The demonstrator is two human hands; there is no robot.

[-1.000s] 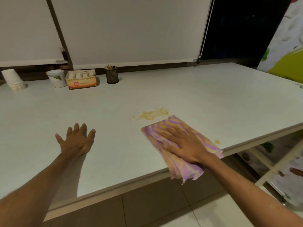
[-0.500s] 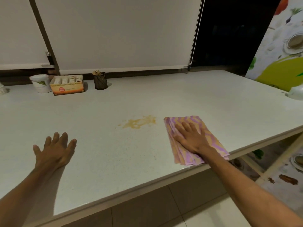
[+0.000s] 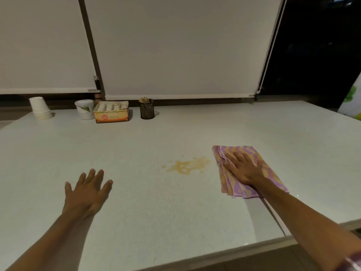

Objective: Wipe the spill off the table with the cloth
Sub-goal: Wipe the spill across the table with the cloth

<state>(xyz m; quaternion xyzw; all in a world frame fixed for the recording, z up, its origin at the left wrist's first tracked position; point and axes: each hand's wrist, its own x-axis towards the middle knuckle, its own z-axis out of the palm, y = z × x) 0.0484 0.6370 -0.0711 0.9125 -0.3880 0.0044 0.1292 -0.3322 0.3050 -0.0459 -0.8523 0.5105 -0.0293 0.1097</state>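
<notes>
A yellow-brown spill [image 3: 187,165] lies on the white table [image 3: 156,222] near its middle. Just right of it, apart from it by a small gap, is a folded cloth [image 3: 269,177] with purple and orange stripes, flat on the table. My right hand [image 3: 242,168] presses flat on the cloth, fingers spread and pointing left toward the spill. Left of the spill, my left hand [image 3: 88,190] rests palm down on the bare table with fingers apart and nothing in it.
Along the table's far edge stand a stack of white paper cups [image 3: 40,111], a white tub [image 3: 85,109], an orange box of sachets [image 3: 111,112] and a dark mesh holder [image 3: 146,109]. The near table edge runs below my forearms. White blinds hang behind.
The cloth under my right hand has slid from the table's near edge, where it overhung, up onto the table right of the spill. My left hand stays flat.
</notes>
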